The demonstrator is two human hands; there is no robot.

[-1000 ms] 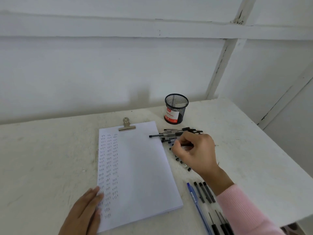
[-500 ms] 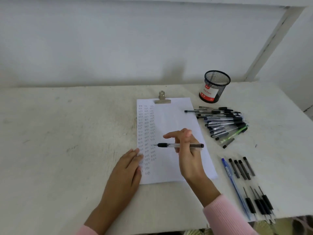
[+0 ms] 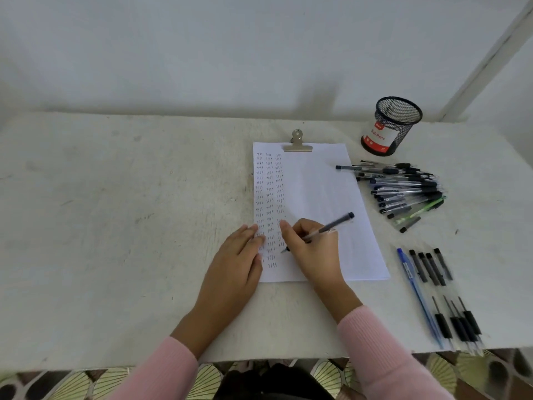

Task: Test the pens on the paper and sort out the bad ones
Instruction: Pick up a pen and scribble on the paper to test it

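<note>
The right hand [image 3: 314, 251] grips a pen [image 3: 334, 225] in a writing hold, its tip on the paper [image 3: 326, 192] near the foot of the 3rd column of test marks [image 3: 269, 194]. The left hand [image 3: 239, 255] lies flat with straight fingers, pressing the paper's lower left edge. With 3 columns filled, many pens look tested. A fanned pile of pens [image 3: 403, 187] right of the paper probably awaits testing. A smaller set [image 3: 432, 268] off the paper's lower right corner is perhaps already sorted.
</note>
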